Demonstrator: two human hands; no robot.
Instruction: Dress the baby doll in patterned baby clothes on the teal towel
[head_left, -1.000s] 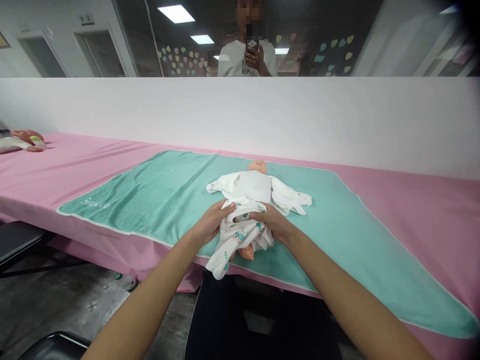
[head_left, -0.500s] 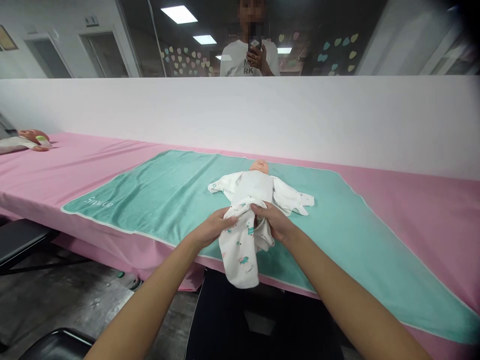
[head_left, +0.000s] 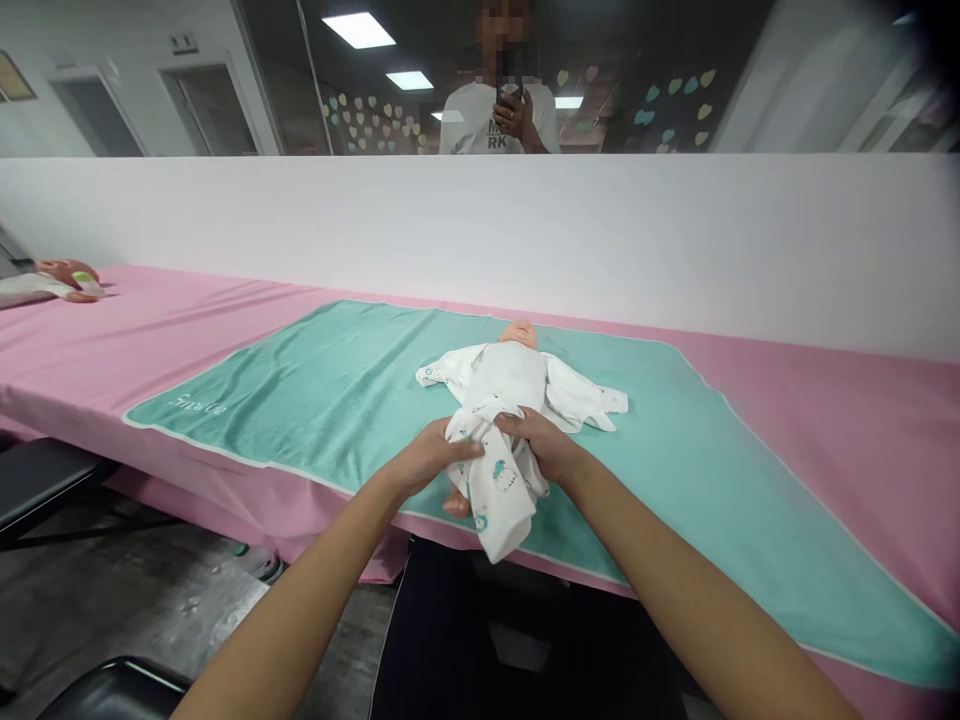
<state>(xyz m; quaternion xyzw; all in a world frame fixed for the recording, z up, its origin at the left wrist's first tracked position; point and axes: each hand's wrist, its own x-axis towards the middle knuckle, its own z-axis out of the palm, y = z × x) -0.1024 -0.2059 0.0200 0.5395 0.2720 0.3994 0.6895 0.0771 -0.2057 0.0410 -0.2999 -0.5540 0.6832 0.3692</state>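
A baby doll point(head_left: 519, 334) lies on its back on a teal towel point(head_left: 315, 390), head away from me. White printed baby clothes point(head_left: 504, 480) cover it, with both sleeves spread to the sides. My left hand point(head_left: 433, 455) grips the bunched cloth at the doll's lower body from the left. From the right, my right hand point(head_left: 551, 445) pinches the same garment, thumb on top. One loose printed leg of the garment hangs toward the near table edge. A bare doll foot point(head_left: 457, 503) shows left of it; the other leg is hidden by cloth.
A pink cloth point(head_left: 847, 420) covers the long table under the towel. Another doll point(head_left: 64, 275) lies at the far left. Black chairs point(head_left: 112, 690) stand at the lower left. Behind a white partition point(head_left: 480, 225), a person point(head_left: 499, 115) holding a phone appears in the glass.
The hanging garment leg has swung from left to right between my hands and dropped lower. The doll's foot on the left has come into view. Both hands keep hold of the cloth.
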